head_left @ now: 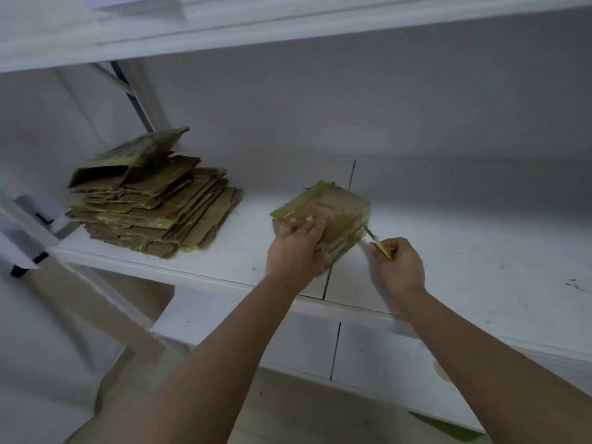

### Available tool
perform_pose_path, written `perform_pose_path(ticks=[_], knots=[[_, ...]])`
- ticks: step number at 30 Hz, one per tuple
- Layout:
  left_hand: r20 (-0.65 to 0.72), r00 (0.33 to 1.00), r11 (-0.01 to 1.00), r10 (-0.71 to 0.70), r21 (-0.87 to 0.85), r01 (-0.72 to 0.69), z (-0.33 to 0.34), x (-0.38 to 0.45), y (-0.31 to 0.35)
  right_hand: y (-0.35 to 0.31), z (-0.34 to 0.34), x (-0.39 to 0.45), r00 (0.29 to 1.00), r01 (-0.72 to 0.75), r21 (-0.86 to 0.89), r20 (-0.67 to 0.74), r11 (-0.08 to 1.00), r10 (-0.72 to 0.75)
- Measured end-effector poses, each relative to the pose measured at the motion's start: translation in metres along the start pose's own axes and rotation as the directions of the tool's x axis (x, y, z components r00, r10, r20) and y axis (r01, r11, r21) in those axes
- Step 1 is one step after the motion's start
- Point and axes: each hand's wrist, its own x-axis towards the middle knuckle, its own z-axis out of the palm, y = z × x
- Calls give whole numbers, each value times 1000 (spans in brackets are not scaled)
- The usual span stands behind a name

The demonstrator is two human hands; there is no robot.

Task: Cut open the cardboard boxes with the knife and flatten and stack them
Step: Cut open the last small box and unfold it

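My left hand [296, 248] holds the box [323, 219] still on the shelf [464, 251]. My right hand [398, 264] grips the knife [379, 245], poking its corner to cut tape.

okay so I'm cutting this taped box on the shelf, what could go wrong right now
The left hand holds the box close to where the knife in the right hand meets its corner, so a slip could nick the fingers. The box sits near the shelf edge and might slide off.
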Motion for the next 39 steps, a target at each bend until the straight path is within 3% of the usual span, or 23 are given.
perform_pose_path(ticks=[12,16,18,21,23,33,39], knots=[[-62,976,971,-208,109,214,-12,-47,82,27,-59,6,989,29,75,143,997,-39],[-131,949,947,-287,112,301,-32,-36,79,25,-59,11,979,60,70,190,996,-72],[-151,958,960,-242,104,259,-36,-23,68,23,-56,13,976,34,107,210,994,-56],[59,991,992,-124,-8,125,-21,-12,50,19,-49,15,973,1,129,227,992,-30],[140,982,982,-130,-115,147,-8,-13,44,18,-42,16,974,-16,126,228,992,-13],[92,987,979,-133,-142,145,3,-11,40,13,-22,24,975,-34,136,224,990,3],[129,968,966,-218,-113,232,4,-9,57,-4,-11,45,973,-62,125,228,990,32]])
